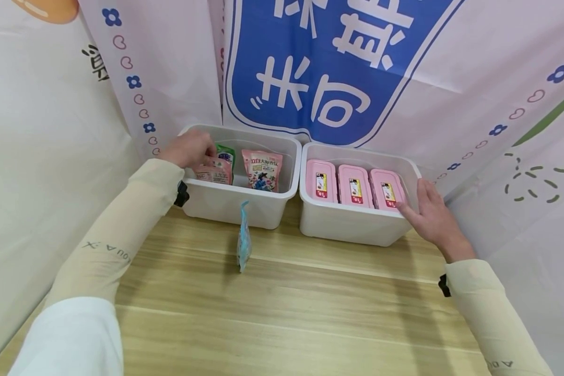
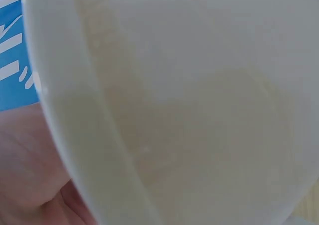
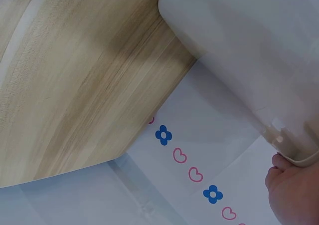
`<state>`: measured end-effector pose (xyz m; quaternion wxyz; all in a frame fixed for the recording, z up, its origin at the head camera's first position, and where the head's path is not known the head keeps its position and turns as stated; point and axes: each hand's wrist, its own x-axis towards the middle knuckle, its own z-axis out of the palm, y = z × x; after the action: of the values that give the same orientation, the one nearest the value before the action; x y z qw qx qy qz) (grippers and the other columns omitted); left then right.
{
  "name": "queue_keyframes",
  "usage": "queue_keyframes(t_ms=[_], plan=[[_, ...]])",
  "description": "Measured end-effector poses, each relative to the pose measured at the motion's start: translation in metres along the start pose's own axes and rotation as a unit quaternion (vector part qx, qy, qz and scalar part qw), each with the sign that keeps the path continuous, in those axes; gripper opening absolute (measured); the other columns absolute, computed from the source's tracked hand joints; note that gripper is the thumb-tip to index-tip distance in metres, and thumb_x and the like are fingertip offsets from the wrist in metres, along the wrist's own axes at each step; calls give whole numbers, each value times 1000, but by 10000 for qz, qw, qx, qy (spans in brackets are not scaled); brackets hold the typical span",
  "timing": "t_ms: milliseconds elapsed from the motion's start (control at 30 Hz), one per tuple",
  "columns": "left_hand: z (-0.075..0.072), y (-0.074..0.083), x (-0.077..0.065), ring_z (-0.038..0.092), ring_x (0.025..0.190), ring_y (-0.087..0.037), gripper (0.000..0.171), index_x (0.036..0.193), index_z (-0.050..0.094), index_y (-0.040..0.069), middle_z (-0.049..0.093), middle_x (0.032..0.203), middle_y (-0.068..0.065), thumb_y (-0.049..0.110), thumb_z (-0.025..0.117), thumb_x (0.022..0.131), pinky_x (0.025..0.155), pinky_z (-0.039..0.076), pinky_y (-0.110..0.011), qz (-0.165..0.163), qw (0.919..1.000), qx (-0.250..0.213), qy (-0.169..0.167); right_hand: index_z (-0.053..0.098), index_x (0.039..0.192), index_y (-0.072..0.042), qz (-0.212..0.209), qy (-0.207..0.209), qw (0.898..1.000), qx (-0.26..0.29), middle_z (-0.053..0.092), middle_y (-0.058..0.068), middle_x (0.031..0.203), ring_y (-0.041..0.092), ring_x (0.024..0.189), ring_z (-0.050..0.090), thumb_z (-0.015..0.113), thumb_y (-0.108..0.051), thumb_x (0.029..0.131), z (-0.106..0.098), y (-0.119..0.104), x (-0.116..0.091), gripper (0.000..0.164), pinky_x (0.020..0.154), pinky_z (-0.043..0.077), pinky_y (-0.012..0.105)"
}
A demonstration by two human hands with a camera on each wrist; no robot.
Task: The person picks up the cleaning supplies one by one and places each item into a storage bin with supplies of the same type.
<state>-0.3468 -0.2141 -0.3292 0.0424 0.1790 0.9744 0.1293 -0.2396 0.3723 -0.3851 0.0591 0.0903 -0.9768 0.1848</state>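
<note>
In the head view my left hand (image 1: 191, 148) reaches over the left corner of the left white storage bin (image 1: 235, 203), its curled fingers at the top of a pink packet (image 1: 214, 172). Behind that packet a green packet (image 1: 226, 154) shows in part. Another pink packet with printed flowers (image 1: 263, 169) stands upright in the same bin. My right hand (image 1: 434, 219) grips the right end of the second white bin (image 1: 352, 226), thumb over the rim. Three pink-lidded boxes (image 1: 355, 186) sit inside it. The left wrist view is mostly bin wall (image 2: 199, 110), hiding the left fingertips.
A light blue packet (image 1: 244, 243) stands edge-on upon the wooden table (image 1: 310, 313), in front of the left bin. Printed cloth (image 1: 451, 62) hangs behind the bins and along both sides. The two bins stand side by side against it.
</note>
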Motion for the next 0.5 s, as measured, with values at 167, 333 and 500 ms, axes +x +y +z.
queue_keyframes(t_ms=[167, 333, 500], plan=[[1, 1, 2, 67, 108, -35, 19, 113, 81, 2, 77, 119, -20, 0, 74, 95, 98, 58, -53, -55, 10000, 4, -52, -1, 169, -3, -5, -13, 10000, 4, 8, 31, 174, 58, 157, 16, 48, -51, 107, 1, 2, -1, 93, 119, 21, 82], [-1, 2, 2, 66, 111, -36, 20, 114, 80, 2, 76, 121, -21, 0, 73, 95, 101, 57, -54, -108, 9999, 8, -89, -4, 169, -4, 58, -97, 9999, -17, 4, 29, 175, 56, 159, 10, 47, -54, 107, 1, 4, 0, 94, 119, 19, 83], [-6, 6, 1, 64, 108, -35, 17, 111, 80, 0, 75, 120, -22, 1, 73, 95, 98, 57, -52, -145, 9998, 0, -147, -2, 169, -6, 45, -47, 10000, -5, 6, 28, 176, 55, 159, 13, 48, -53, 107, 2, 5, 1, 93, 119, 21, 82]])
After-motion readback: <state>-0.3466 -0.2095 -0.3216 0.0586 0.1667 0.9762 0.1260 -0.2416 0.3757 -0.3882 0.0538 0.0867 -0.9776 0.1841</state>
